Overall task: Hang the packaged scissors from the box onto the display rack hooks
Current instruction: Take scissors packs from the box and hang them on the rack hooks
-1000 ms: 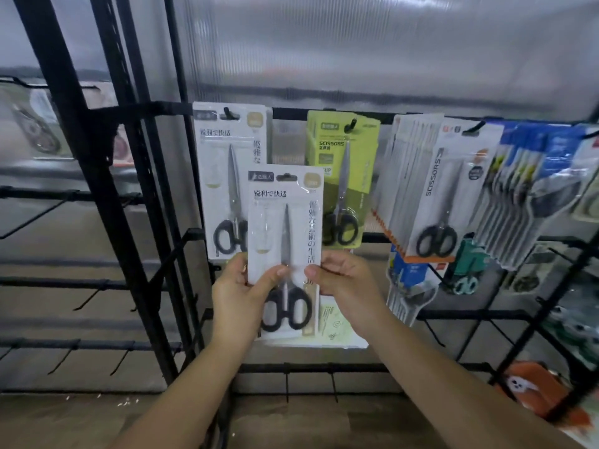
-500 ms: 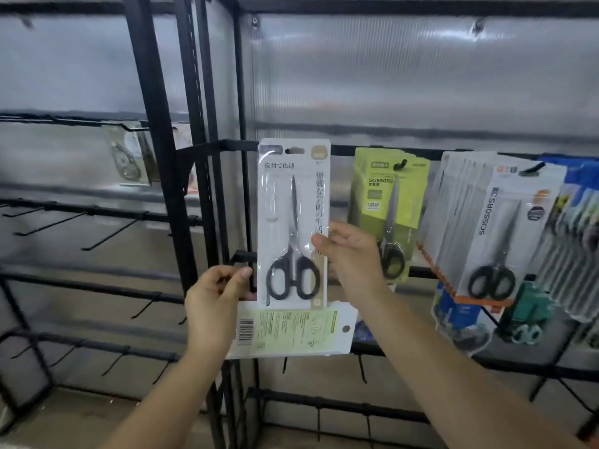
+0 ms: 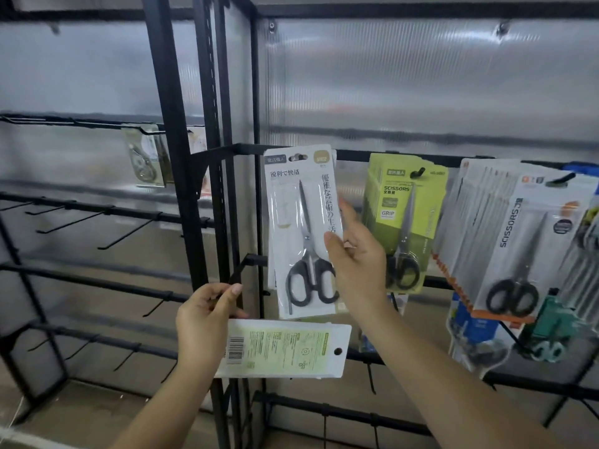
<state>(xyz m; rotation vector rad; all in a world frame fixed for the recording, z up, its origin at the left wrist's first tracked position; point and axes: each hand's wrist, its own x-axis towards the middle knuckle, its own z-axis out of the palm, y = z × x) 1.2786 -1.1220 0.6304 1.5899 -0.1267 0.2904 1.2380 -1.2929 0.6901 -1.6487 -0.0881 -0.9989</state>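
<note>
The right hand (image 3: 355,259) pinches the white scissors pack (image 3: 303,231) up at the rack's top hook (image 3: 296,157); the left hand (image 3: 207,314) grips a green pack (image 3: 285,350) sideways; if the hole misses the hook, the pack could fall.

I'm standing in a shop, at a stationery display. In front of me is a black metal rack (image 3: 181,157) with rows of bare hooks (image 3: 126,228), backed by ribbed plastic sheeting (image 3: 405,79). Carded scissors hang in batches: green packs (image 3: 405,202), white packs (image 3: 518,228), each printed with labels, one showing a barcode (image 3: 235,350).
</note>
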